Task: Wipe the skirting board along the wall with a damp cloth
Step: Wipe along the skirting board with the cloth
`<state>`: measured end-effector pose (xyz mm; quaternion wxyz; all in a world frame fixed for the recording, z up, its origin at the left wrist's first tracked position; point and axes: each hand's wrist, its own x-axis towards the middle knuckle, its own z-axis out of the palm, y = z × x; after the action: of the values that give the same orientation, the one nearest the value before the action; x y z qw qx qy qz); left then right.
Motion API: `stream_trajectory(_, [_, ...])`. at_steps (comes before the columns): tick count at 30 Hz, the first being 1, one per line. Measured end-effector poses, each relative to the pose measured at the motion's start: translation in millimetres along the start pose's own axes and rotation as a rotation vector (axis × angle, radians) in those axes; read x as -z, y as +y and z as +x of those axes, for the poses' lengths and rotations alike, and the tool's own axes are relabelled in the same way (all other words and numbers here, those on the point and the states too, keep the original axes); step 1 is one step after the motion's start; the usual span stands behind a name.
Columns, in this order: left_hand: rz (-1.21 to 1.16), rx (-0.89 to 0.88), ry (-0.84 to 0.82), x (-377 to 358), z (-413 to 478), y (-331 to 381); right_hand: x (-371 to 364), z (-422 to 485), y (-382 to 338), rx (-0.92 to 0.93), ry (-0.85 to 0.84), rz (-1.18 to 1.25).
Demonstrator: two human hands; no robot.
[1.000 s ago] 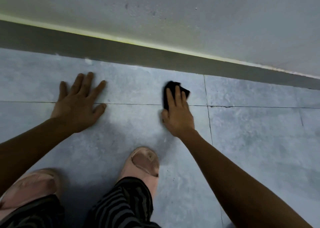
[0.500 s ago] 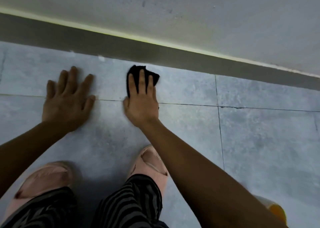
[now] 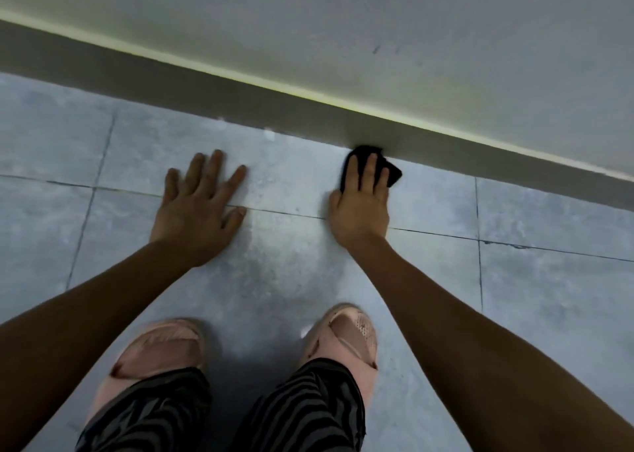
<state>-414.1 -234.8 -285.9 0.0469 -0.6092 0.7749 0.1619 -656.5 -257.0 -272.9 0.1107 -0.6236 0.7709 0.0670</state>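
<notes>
Grey skirting board [image 3: 308,115] runs in one long band across the view, its long axis slanting from upper left down to lower right, sitting between the pale wall [image 3: 377,22] above and the tiled floor [image 3: 291,280] below. A yellowish strip of light traces its top edge.

Right up against the foot of that board is the black cloth [image 3: 394,173], bunched into a small wad, its far edge touching the skirting where it meets the floor. The right hand [image 3: 360,208] lies on top of it, fingers straight and close together, pressing the cloth down and forward; the fingertips point at the board. How the thumb sits on the cloth I cannot tell.

Over on the other side, the left hand [image 3: 195,211] is planted flat on the floor, fingers spread wide, holding nothing, its palm across a grout line. It is well apart from the cloth and short of the skirting.

Near the bottom, two pink slippers [image 3: 346,335] stand on the tiles, with striped trouser legs [image 3: 308,407] above them. Small white specks lie at the board's base, left of the cloth.
</notes>
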Motion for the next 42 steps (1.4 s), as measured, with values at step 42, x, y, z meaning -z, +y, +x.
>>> stream_trajectory(42, [-0.087,0.298,0.129,10,-25,-99,12,11,-108,0.728,-0.097,-0.018])
